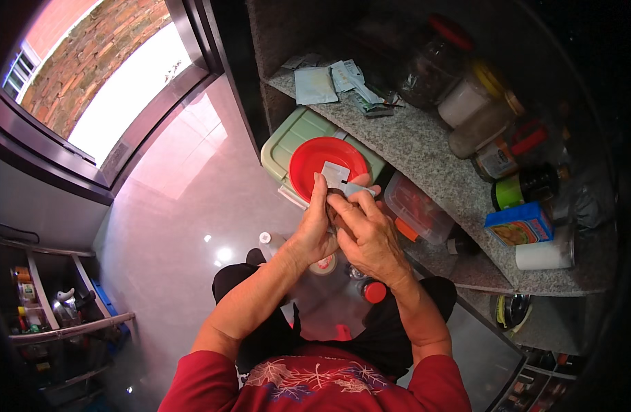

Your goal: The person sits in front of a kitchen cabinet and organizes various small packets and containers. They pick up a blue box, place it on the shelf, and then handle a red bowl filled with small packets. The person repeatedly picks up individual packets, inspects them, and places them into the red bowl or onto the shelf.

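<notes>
My two hands are together in front of me, above the rim of a red plastic bowl [304, 159]. My left hand [315, 224] has its thumb raised and its fingers under small white packets [336, 173]. From the other side, my right hand [369, 232] presses its bent fingers onto a second packet [357, 190] lying against the left fingers. What lies between the palms is hidden. Underneath, the bowl rests on the pale green lid of a storage box [282, 141].
On the granite shelf [356, 126] at right lie flat sachets [315, 85], several jars [467, 100] and a blue box [519, 224]. Below it is a clear plastic container [415, 206]. A red-capped jar [374, 292] and white bottle [268, 242] stand on the floor. A rack [71, 329] is at left.
</notes>
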Demonstrator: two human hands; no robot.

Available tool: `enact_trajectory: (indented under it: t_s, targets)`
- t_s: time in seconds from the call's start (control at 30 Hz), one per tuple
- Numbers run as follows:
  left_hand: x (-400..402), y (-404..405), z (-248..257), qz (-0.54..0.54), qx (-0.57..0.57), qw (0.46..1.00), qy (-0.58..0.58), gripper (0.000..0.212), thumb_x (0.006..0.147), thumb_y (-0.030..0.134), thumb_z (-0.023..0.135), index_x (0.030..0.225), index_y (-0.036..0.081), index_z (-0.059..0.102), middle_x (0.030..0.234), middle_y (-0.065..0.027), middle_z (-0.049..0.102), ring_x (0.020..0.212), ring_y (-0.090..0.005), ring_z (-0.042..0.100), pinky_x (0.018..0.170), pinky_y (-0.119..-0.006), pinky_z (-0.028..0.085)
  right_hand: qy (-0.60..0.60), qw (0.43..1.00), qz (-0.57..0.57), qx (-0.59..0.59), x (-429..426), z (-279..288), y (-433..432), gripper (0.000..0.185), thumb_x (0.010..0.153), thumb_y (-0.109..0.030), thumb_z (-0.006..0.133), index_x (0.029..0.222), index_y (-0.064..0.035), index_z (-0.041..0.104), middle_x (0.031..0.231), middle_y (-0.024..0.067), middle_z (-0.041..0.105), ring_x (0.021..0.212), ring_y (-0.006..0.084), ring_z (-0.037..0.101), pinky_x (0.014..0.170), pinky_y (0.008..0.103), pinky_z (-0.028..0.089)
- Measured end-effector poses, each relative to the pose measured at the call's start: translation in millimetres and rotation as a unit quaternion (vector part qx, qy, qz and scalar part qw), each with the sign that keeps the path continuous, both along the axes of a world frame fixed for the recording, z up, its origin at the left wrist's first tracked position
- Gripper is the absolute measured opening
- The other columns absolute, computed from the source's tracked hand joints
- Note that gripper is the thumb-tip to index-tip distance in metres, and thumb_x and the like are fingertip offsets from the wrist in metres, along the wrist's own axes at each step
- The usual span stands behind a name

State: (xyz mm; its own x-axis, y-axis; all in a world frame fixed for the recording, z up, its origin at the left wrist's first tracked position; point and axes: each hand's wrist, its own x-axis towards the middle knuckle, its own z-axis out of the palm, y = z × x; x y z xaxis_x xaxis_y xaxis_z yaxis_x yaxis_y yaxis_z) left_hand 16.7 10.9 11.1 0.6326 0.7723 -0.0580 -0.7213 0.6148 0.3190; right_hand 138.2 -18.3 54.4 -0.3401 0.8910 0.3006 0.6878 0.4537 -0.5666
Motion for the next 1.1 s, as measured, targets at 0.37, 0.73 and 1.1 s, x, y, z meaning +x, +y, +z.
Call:
enact_trajectory:
  t_s: [0.37, 0.73, 1.1]
  targets:
    - [2, 8, -15, 0.103, 0.0, 0.994, -0.023, 0.053, 0.1, 0.037, 0.039, 0.145, 0.012, 0.029, 0.144, -0.013, 0.04, 0.13, -0.0281, 0.042, 0.106, -0.041, 0.038, -0.113, 0.99, -0.075, 0.028, -5, -3, -11, 0.047, 0.076, -0.005, 0.066, 0.122, -0.0071, 0.055, 0.095, 0.0113, 0.048, 0.075, 0.0307, 0.063, 0.058, 0.0401, 0.052]
    - [-10, 14, -6, 0.093, 0.016, 0.995, -0.042, 0.053, 0.101, 0.037, 0.035, 0.147, 0.011, 0.027, 0.148, -0.0159, 0.034, 0.132, -0.0316, 0.04, 0.103, -0.045, 0.041, -0.109, 0.994, -0.002, 0.017, 6, 14, -16, 0.043, 0.071, -0.002, 0.068, 0.114, -0.0109, 0.063, 0.093, 0.0074, 0.05, 0.08, 0.0249, 0.063, 0.065, 0.0373, 0.053]
    - [-4, 11, -5, 0.073, -0.008, 0.996, -0.044, 0.054, 0.1, 0.039, 0.039, 0.147, 0.014, 0.027, 0.145, -0.0156, 0.038, 0.133, -0.0307, 0.038, 0.107, -0.045, 0.036, -0.067, 0.997, -0.025, 0.037, 9, 21, -15, 0.045, 0.071, 0.001, 0.065, 0.113, -0.0145, 0.064, 0.093, 0.0076, 0.051, 0.078, 0.026, 0.062, 0.065, 0.0384, 0.052]
